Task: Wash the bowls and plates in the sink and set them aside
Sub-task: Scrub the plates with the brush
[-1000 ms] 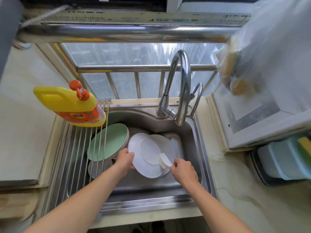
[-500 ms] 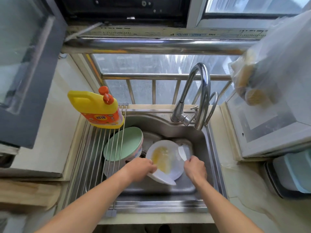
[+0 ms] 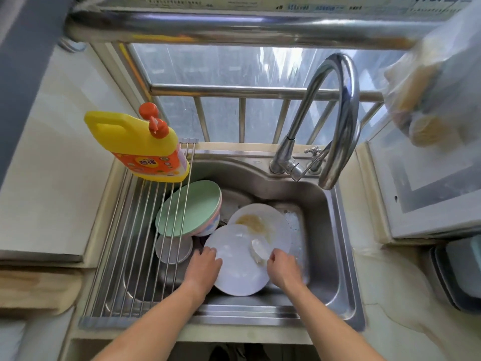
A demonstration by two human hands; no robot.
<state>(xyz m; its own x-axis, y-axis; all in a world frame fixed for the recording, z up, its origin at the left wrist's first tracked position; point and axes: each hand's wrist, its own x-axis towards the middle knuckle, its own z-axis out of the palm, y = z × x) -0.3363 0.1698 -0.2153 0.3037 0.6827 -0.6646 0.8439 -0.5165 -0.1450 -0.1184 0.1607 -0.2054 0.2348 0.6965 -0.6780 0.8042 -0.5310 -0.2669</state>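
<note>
Two hands work over my sink (image 3: 335, 259): my left hand (image 3: 204, 268) grips the left rim of a white plate (image 3: 235, 267), tilted above the basin, while my right hand (image 3: 282, 267) pinches a white brush (image 3: 259, 252) against its face. Behind it lies a second plate (image 3: 270, 222) smeared with yellow residue. Green bowls (image 3: 190, 208) lean under the wire rack (image 3: 135, 246), where a yellow detergent bottle (image 3: 140, 145) stands beside the surface (image 3: 49, 183).

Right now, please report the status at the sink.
Left hand holds white plate by its rim. Right hand scrubs it with brush. Dirty plate beneath, unwashed.
</note>
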